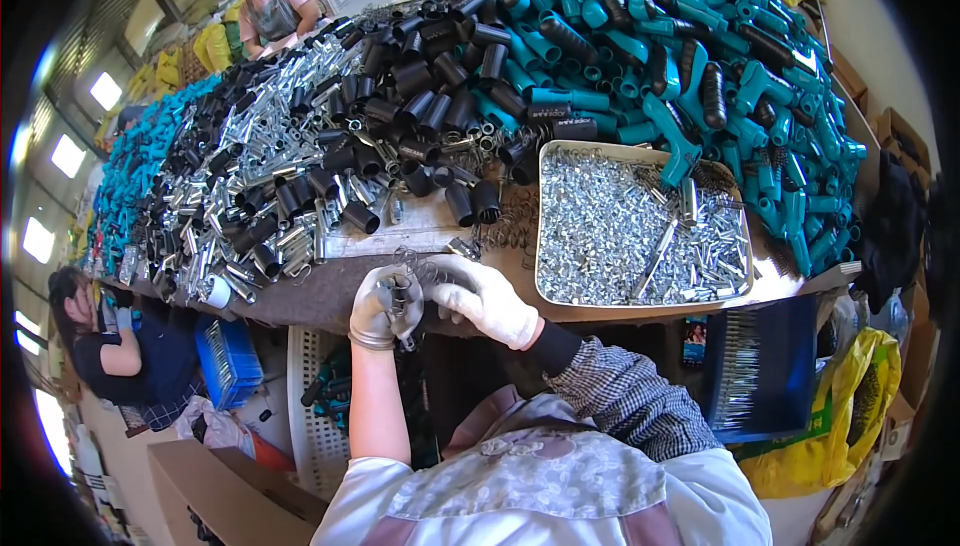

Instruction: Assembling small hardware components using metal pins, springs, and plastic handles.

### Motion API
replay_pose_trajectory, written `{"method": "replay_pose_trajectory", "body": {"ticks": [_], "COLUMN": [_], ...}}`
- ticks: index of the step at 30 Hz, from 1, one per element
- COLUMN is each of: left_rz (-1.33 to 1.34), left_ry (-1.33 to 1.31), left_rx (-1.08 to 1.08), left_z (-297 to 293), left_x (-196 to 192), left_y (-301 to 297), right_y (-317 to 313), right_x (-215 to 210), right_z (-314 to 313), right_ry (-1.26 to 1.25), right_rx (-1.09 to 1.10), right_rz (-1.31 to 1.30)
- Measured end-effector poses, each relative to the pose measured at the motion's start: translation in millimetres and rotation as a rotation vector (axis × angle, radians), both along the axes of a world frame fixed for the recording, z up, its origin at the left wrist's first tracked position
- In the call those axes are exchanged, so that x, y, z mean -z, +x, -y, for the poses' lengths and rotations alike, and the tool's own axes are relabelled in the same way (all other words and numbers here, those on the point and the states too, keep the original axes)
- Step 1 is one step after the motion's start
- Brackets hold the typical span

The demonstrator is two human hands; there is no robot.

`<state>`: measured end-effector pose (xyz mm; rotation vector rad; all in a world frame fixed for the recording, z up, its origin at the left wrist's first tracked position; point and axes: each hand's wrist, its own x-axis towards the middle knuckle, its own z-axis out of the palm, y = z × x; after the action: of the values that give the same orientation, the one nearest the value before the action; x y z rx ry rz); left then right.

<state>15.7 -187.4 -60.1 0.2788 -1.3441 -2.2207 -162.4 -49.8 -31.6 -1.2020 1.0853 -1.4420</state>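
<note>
Over the table's near edge, my gloved left hand (379, 308) is closed round a small shiny metal tube part (399, 296), held upright. My right hand (486, 300), in a white glove, is right beside it, its fingers bent and pinched at a dark coil spring (428, 268) that loops above the metal part. The right fingertips are partly hidden. Just beyond my hands, more coil springs (512, 224) lie on the table by a heap of black sleeves (362, 216) and silver metal tubes (290, 246).
A tray (542, 246) of small metal pieces stands to the right. Behind it rises a big pile of teal tool housings (690, 76). A blue bin (765, 376) with metal rods and a yellow bag (860, 406) are at lower right. Co-workers sit at left (125, 346) and far left (275, 6).
</note>
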Motion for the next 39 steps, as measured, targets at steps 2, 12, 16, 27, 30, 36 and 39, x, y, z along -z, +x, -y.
{"method": "replay_pose_trajectory", "body": {"ticks": [2,12,16,27,30,36,39], "left_rz": [-0.010,-0.037,-0.119,-0.008,-0.011,-0.095,-0.019], "left_ry": [0.011,0.067,0.051,0.245,0.265,0.274,0.274], "left_rx": [-0.009,-0.275,-0.247,-0.735,-0.702,-0.389,-0.456], "left_z": [-4.6,-1.4,2.8,-1.3,-2.9,11.6,3.7], "left_x": [-6.6,0.6,2.3,-3.9,-9.6,1.7,-4.7], "left_y": [-6.9,-12.2,-13.7,-23.7,-25.7,-15.1,-18.4], "right_y": [-0.1,-3.3,-4.1,-4.7,-4.0,-1.0,-1.8], "right_x": [0.3,9.6,5.4,3.2,-0.2,1.2,2.8], "right_z": [0.8,-0.6,-2.1,-2.3,-2.2,-3.7,-6.4], "right_ry": [0.069,-0.028,-0.007,0.020,0.017,0.051,0.119], "right_rx": [0.033,0.108,0.108,0.132,0.150,0.101,0.097], "right_rz": [0.047,0.410,0.450,0.397,0.307,0.294,0.255]}}
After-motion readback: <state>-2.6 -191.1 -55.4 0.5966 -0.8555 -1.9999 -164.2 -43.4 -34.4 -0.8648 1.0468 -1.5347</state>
